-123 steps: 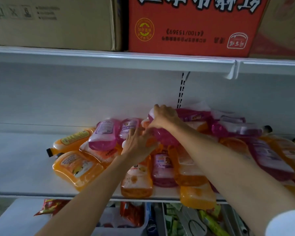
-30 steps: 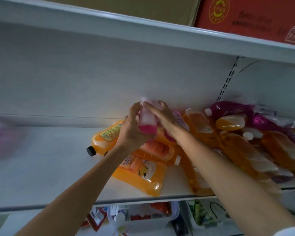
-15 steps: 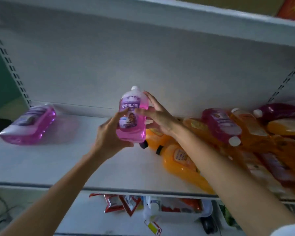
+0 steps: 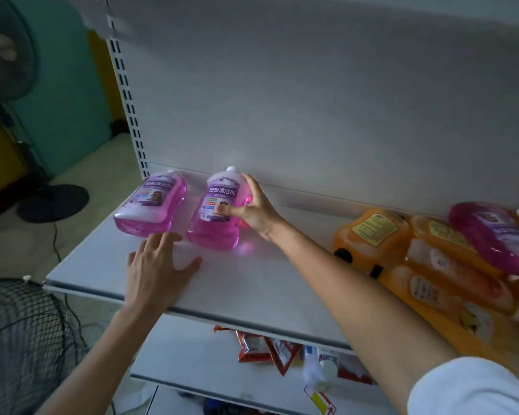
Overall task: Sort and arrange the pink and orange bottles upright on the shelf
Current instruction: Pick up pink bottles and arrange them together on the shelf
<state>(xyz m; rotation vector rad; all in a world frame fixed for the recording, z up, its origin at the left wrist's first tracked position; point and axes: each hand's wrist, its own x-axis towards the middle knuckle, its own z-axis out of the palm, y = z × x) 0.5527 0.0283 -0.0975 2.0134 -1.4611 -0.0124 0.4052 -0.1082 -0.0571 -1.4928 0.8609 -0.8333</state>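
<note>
You're barely into this one, honestly. Your right hand (image 4: 253, 209) is wrapped around the translucent pink plastic bottle with the white cap and purple label (image 4: 219, 211), thumb across the label and fingers round the back, and its base is down on the white metal shelf (image 4: 252, 283) near the left end. It looks close to upright, leaning back a touch, so I'd call it placed but not let go of yet.

Just to its left, near but not quite touching as far as I can tell, is a second pink bottle with a purple label (image 4: 152, 205). That one's tipped well back toward the rear panel of the shelf, so I can't say whether it's properly standing. Probably needs a nudge.

Your left hand (image 4: 155, 265) is flat and spread, fingers open, holding nothing, resting on or just over the shelf in front of those two.

What's left is basically everything else. Over on the right there's a heap of orange plastic bottles with yellow labels (image 4: 372, 235) lying on their sides and overlapping, with a darker pink bottle (image 4: 489, 232) lying across the top of them. None of that is upright or sorted by colour. So two pinks started, the whole pile still to go, plus however many are off the right edge where I can't see.
</note>
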